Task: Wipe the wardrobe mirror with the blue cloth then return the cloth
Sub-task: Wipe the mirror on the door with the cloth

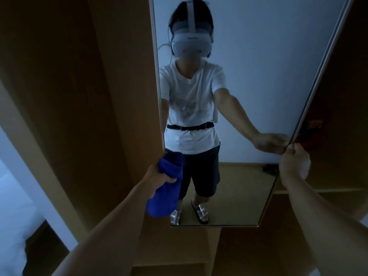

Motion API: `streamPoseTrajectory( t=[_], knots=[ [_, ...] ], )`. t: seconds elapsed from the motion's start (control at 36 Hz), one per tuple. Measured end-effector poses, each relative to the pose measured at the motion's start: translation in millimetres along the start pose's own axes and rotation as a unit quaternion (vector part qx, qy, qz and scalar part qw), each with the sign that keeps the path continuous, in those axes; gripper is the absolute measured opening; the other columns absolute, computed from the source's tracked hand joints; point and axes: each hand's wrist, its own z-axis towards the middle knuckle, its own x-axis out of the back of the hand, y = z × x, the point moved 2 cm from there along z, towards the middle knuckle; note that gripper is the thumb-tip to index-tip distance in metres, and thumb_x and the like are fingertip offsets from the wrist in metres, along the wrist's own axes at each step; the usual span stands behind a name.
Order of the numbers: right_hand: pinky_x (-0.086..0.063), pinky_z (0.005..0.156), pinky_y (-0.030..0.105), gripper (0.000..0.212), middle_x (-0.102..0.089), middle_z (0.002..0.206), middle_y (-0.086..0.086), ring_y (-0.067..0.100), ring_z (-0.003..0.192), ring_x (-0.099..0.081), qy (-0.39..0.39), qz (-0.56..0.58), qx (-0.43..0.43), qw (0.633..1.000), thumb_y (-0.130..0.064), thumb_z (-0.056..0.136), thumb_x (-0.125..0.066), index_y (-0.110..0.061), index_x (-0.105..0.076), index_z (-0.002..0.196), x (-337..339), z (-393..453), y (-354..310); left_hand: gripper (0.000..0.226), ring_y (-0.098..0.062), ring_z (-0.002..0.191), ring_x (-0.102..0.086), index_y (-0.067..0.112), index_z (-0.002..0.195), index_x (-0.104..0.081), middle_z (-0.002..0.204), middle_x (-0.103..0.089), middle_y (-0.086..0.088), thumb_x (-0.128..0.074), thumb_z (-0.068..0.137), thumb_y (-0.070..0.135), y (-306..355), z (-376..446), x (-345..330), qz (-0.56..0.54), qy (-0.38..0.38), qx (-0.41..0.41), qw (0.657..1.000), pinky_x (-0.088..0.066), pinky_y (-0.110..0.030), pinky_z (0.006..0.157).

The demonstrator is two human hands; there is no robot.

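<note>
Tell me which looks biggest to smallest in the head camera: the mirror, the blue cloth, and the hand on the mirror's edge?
1. Mirror
2. Blue cloth
3. Right hand, gripping the mirror's edge; it looks somewhat smaller than the cloth.

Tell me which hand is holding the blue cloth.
The left hand grips the bunched blue cloth near the mirror's left edge; the right hand only pinches the mirror's right edge.
</note>
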Motion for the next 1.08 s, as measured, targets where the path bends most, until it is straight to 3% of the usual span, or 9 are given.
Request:
streamPoseTrajectory(
  t=[0.31,0.47,0.58,0.67,0.83,0.89,0.97,1.03,1.08],
  knots=[
    [-0.04,0.074,0.036,0.036,-0.058,0.119,0.017,0.031,0.099,-0.056,-0.153,-0.117,0.001,0.981,-0.022,0.102,-0.031,-0.008,-0.053,0.127,27,8,-12,0.07,-0.027,0.102,-0.061,0.02,0.122,-0.053,0.108,-0.066,-0.004,-0.081,0.062,-0.003,140,-41,14,-0.087,0.061,-0.135,0.985,-0.049,-0.052,0.091],
    [-0.042,0.095,0.049,0.049,-0.045,0.139,0.018,0.037,0.12,-0.048,-0.141,-0.081,0.05,0.985,-0.028,0.1,-0.039,-0.013,-0.028,0.146,38,-7,-37,0.05,-0.021,0.092,-0.06,0.037,0.094,-0.053,0.098,-0.064,0.004,-0.07,0.068,-0.002,173,-71,19,-0.174,0.148,-0.161,0.96,-0.049,-0.042,0.077],
    [-0.041,0.079,0.037,0.037,-0.053,0.126,0.014,0.029,0.11,-0.051,-0.032,-0.104,0.164,0.98,-0.015,0.095,-0.05,-0.01,-0.047,0.131,55,-21,-65,0.049,-0.019,0.085,-0.06,0.033,0.098,-0.05,0.095,-0.062,0.004,-0.058,0.065,-0.003,179,-103,23,-0.243,0.231,-0.202,0.92,-0.046,-0.035,0.067],
    [-0.038,0.068,0.028,0.024,-0.061,0.107,0.007,0.019,0.09,-0.055,-0.032,-0.082,0.249,0.964,-0.009,0.09,-0.053,-0.012,-0.06,0.113,58,-37,-91,0.047,-0.015,0.083,-0.055,0.028,0.104,-0.042,0.095,-0.055,0.006,-0.057,0.067,0.002,177,-128,17,-0.216,0.297,-0.225,0.902,-0.04,-0.033,0.066],
    [-0.044,0.063,0.028,0.022,-0.064,0.083,0.005,0.022,0.076,-0.06,-0.266,0.056,0.214,0.938,-0.026,0.095,-0.049,-0.012,-0.064,0.089,43,-76,-136,0.049,-0.013,0.077,-0.055,0.031,0.106,-0.038,0.089,-0.052,0.011,-0.058,0.071,0.004,163,-157,-19,-0.147,0.338,-0.232,0.9,-0.043,-0.037,0.07],
    [-0.045,0.069,0.029,0.027,-0.065,0.091,0.006,0.021,0.083,-0.06,-0.386,0.187,0.099,0.898,-0.036,0.095,-0.051,-0.013,-0.065,0.094,38,-93,-149,0.048,-0.015,0.078,-0.056,0.033,0.103,-0.039,0.09,-0.054,0.009,-0.058,0.071,0.003,161,-161,-32,-0.14,0.304,-0.232,0.913,-0.045,-0.038,0.069],
    [-0.046,0.087,0.032,0.047,-0.063,0.117,0.001,0.02,0.103,-0.06,-0.557,0.278,-0.013,0.782,-0.06,0.087,-0.052,-0.023,-0.059,0.115,34,-117,-156,0.039,-0.021,0.081,-0.057,0.029,0.094,-0.044,0.093,-0.058,-0.002,-0.056,0.069,0.002,163,-167,-54,-0.174,0.2,-0.213,0.94,-0.044,-0.036,0.067],
    [-0.044,0.1,0.046,0.065,-0.064,0.123,0.008,0.029,0.114,-0.059,-0.612,0.341,-0.066,0.71,-0.065,0.077,-0.061,-0.021,-0.058,0.126,36,-121,-150,0.036,-0.025,0.083,-0.058,0.024,0.096,-0.049,0.094,-0.06,-0.007,-0.053,0.069,0.001,166,-170,-67,-0.22,0.122,-0.146,0.957,-0.047,-0.038,0.066],
    [-0.042,0.103,0.05,0.07,-0.063,0.124,0.014,0.033,0.116,-0.058,-0.622,0.363,-0.095,0.687,-0.059,0.074,-0.066,-0.015,-0.056,0.128,45,-114,-138,0.04,-0.031,0.089,-0.06,0.016,0.103,-0.055,0.098,-0.064,-0.012,-0.051,0.066,0.001,169,-173,-81,-0.263,0.037,-0.058,0.962,-0.05,-0.041,0.07]
  ],
)
